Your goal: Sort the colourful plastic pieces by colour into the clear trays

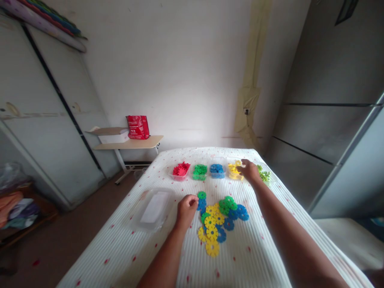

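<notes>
One view, worn on the person's head. As I see it from the room, the camera sits above the near end of a long white covered surface [237, 268], facing forward and down along its length towards the pale wall [180, 80]. Both forearms [168, 256] enter from the bottom edge; left hand [186, 209] and right hand [250, 170] lie within arm's reach, wall well beyond. Field very wide: tops of the pale wardrobe doors [33, 80] and tall grey doors [336, 128] lean outward, left and right respectively
</notes>
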`<action>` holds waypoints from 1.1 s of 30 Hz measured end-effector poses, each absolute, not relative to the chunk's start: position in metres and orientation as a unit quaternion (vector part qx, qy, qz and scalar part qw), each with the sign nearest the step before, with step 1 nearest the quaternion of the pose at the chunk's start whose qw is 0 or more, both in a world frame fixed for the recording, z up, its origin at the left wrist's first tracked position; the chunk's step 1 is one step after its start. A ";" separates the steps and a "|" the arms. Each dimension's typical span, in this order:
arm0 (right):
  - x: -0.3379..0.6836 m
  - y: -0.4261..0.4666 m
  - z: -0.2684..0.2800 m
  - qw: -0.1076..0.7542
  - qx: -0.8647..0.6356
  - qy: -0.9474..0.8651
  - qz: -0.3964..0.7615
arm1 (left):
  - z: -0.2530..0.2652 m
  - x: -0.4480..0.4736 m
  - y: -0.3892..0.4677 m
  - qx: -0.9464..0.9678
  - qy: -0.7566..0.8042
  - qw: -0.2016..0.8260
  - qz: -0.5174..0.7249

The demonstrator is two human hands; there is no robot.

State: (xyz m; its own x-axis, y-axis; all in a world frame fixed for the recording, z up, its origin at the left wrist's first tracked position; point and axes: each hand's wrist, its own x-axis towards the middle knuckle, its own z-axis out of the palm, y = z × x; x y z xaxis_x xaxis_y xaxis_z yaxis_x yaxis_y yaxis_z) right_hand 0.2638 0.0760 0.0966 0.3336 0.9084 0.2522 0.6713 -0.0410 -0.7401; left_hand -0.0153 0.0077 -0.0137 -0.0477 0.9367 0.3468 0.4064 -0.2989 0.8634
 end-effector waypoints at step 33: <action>0.255 0.006 0.027 0.177 -0.557 -0.785 0.204 | -0.017 -0.017 0.009 0.669 0.524 0.189 0.493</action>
